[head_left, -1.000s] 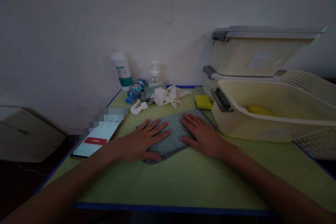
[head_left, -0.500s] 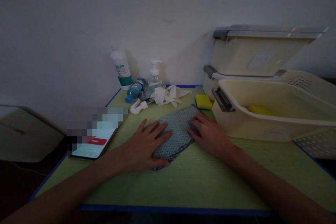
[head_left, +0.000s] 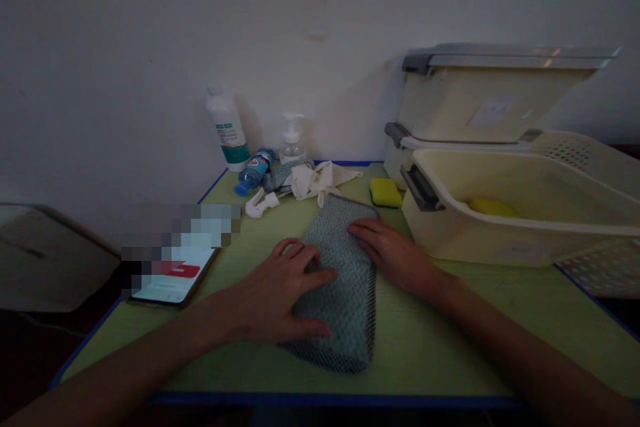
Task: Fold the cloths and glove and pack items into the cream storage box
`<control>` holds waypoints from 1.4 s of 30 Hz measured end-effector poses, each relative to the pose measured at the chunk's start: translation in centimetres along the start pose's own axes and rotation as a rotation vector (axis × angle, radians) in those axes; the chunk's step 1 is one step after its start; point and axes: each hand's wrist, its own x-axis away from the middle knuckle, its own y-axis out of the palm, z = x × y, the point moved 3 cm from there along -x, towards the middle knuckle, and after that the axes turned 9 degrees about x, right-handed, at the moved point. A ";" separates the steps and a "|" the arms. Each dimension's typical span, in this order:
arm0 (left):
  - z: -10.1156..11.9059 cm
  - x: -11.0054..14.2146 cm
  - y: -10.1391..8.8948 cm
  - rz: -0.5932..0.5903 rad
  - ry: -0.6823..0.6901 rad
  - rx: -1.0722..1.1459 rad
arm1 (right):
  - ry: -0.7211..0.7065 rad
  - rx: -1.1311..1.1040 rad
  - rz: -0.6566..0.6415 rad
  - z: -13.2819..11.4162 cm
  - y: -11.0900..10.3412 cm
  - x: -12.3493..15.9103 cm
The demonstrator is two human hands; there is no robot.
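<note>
A grey-blue textured cleaning cloth [head_left: 345, 307] with a dark checked border lies lengthwise on the green table, one short end toward me. My left hand [head_left: 273, 293] is over its left edge, fingers apart and a little bent, thumb and forefinger reaching onto the cloth. On the upper right edge rests my right hand [head_left: 395, 253], its fingers stretched out on the fabric. Neither hand grips anything. A yellow-green sponge [head_left: 385, 193] sits just beyond my right hand.
At left lies a phone [head_left: 170, 273], partly pixelated. A white bottle [head_left: 227, 133], a blue bottle [head_left: 255, 170], a pump bottle [head_left: 291, 143] and white gloves [head_left: 320, 180] are at the back. On the right stands a cream bin [head_left: 470, 240] beside lidded boxes [head_left: 475, 103].
The cloth has turned from a slant to nearly lengthwise, its near end now closer to me. My left hand's fingers have bent; my right hand has shifted slightly along the edge.
</note>
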 end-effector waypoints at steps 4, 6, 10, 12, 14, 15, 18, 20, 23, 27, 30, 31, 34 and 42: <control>-0.1 -0.2 0.3 0.038 0.122 0.132 | -0.095 -0.044 0.033 0.5 0.9 0.0; -0.6 -0.3 0.5 0.083 0.132 0.125 | -0.113 -0.047 0.085 0.5 0.8 0.0; -2.1 -0.4 0.5 0.158 0.144 0.061 | -0.179 -0.070 0.276 -0.1 -0.8 0.3; -2.7 -0.4 0.4 0.160 0.152 0.019 | -0.248 -0.088 0.340 -0.7 -2.1 0.7; -3.1 -0.4 0.4 0.139 0.153 -0.017 | -0.317 -0.095 0.348 -1.5 -3.5 1.5; -3.3 -0.4 0.4 0.127 0.149 -0.028 | -0.349 -0.091 0.332 -2.0 -4.2 1.9; -3.6 -0.4 0.6 0.099 0.134 -0.031 | -0.452 -0.032 0.237 -3.9 -5.9 3.8; -3.7 -0.4 0.8 0.094 0.130 -0.024 | -0.505 -0.008 0.147 -5.2 -6.5 5.2; -3.8 -0.4 1.1 0.088 0.127 -0.014 | -0.490 0.026 0.003 -6.7 -6.0 7.3; -3.7 -0.5 1.1 0.069 0.125 -0.007 | -0.429 0.055 -0.040 -7.8 -4.3 9.4; -3.2 -0.5 0.8 0.075 0.151 0.018 | -0.360 0.074 0.017 -8.3 -3.4 10.4; -3.0 -0.5 0.7 0.076 0.169 0.033 | -0.352 0.071 0.047 -8.5 -3.2 10.6; -2.6 -0.4 0.4 0.088 0.210 0.097 | -0.376 0.055 0.127 -9.0 -3.3 11.1; -2.6 -0.4 0.4 0.132 0.153 0.250 | -0.450 0.022 0.131 -9.5 -5.3 10.8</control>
